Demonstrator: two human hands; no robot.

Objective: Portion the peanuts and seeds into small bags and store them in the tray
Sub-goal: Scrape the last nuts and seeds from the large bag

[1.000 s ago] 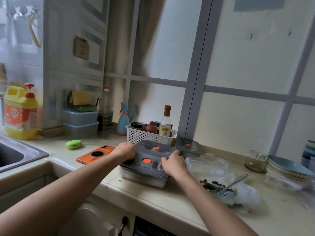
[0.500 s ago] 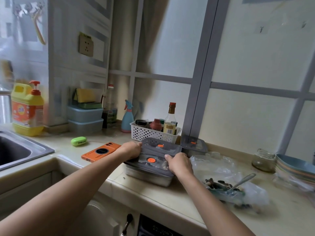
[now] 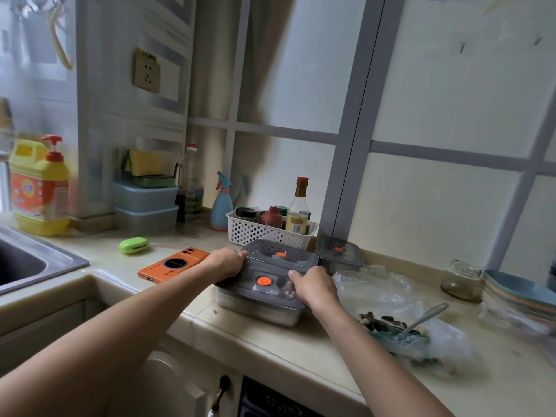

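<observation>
Grey lidded box (image 3: 259,292) at frame centre: left hand (image 3: 226,265) and right hand (image 3: 314,286) are curling round its ends, gripping it, fingertips mostly hidden, contents unclear.

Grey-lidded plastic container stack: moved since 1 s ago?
No. The container stack stays just in front of the white perforated basket and right of the orange phone, left hand and right hand gripping it.

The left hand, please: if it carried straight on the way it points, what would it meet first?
The left hand points right and away; its fingers grip the grey lidded container, so that comes first. Depth beyond it is unclear.
</observation>
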